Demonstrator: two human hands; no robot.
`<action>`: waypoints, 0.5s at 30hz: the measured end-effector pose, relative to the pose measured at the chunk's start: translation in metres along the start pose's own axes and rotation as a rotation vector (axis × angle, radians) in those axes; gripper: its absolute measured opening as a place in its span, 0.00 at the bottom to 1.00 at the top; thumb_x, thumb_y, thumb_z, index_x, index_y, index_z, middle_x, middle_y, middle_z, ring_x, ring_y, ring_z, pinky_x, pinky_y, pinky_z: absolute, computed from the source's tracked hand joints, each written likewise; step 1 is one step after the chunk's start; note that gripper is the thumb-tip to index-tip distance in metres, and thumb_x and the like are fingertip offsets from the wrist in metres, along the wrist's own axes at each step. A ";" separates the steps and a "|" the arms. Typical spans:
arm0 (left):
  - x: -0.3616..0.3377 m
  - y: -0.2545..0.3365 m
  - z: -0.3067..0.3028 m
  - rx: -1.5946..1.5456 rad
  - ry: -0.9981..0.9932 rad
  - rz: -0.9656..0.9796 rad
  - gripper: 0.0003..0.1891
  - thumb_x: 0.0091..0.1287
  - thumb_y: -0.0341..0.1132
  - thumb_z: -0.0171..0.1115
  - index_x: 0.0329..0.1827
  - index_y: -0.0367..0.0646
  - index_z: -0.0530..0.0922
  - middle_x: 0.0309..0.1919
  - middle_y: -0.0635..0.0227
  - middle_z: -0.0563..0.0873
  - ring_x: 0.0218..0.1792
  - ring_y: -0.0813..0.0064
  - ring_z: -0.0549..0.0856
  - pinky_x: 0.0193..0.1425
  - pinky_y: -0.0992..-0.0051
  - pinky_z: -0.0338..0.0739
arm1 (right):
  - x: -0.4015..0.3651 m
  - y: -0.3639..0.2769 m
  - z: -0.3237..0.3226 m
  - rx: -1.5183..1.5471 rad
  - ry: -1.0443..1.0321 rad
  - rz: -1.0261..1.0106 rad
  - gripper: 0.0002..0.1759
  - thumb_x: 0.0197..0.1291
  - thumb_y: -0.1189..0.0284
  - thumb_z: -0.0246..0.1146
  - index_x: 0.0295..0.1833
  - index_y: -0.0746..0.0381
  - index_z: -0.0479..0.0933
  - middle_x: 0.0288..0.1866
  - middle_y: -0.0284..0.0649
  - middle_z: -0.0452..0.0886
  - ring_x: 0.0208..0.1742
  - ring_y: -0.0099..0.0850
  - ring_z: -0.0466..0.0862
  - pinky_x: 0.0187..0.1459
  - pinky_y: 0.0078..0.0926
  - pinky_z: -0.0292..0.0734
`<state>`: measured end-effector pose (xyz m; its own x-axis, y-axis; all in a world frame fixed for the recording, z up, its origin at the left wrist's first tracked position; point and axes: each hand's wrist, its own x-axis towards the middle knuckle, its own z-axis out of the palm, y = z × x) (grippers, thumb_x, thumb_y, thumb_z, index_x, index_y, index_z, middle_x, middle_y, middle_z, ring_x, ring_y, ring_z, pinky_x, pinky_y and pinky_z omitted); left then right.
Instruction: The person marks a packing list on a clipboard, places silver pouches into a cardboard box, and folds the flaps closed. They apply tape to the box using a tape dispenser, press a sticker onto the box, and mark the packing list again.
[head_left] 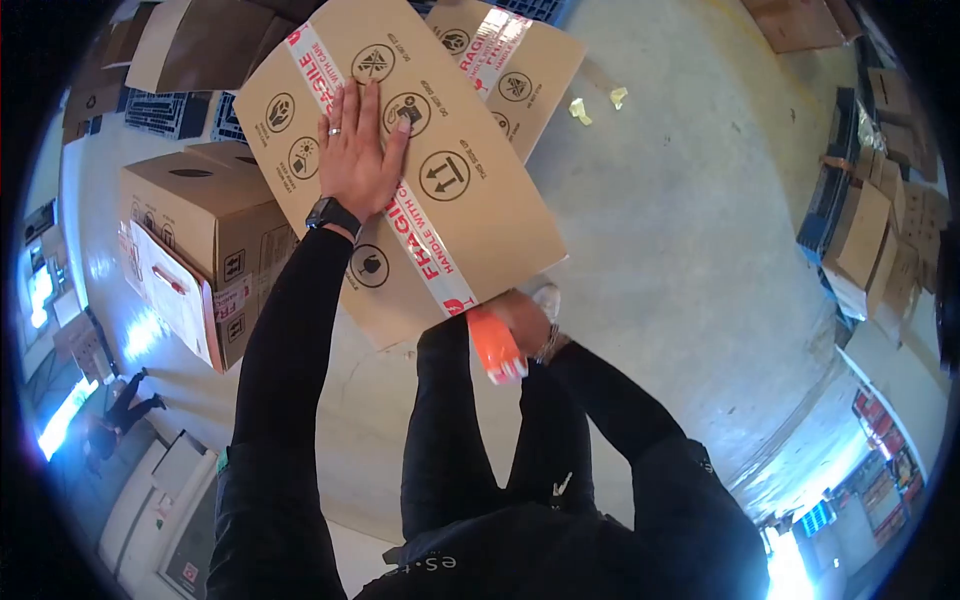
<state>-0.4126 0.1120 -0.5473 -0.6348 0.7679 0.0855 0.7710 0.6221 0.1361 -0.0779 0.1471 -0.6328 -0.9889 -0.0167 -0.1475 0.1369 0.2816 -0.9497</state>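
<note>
My left hand (358, 150) lies flat on top of a large cardboard box (500, 215), fingers stretched out beside a strip of red-and-white FRAGILE tape (425, 245). The strip runs along the box top to its near edge. At that near edge, my right hand (520, 320) is closed around an orange tape dispenser (495, 345), whose lower end shows red and white. My fingers there are partly hidden by the wrist and the dispenser. The box lies slanted in front of my legs, printed with handling symbols.
Another taped box (545, 75) sits behind the large one. To the left stands an open-flapped carton (210, 215). Yellowish scraps (580, 110) lie on the concrete floor (680, 220). Flattened cartons (865, 235) are stacked at right. Another person (120, 415) is far left.
</note>
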 end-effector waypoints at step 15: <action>0.012 -0.070 -0.032 -0.902 0.218 -0.213 0.32 0.70 0.50 0.55 0.74 0.44 0.65 0.75 0.52 0.62 0.77 0.54 0.60 0.78 0.53 0.49 | 0.046 -0.130 -0.075 0.396 -0.371 0.421 0.09 0.59 0.72 0.58 0.39 0.63 0.82 0.37 0.41 0.85 0.42 0.33 0.85 0.47 0.30 0.78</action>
<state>-0.4762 0.0730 -0.5242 -0.8232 0.5501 0.1404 0.3653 0.3240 0.8727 -0.1450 0.1814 -0.4956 -0.7711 -0.3304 -0.5443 0.5862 -0.0344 -0.8095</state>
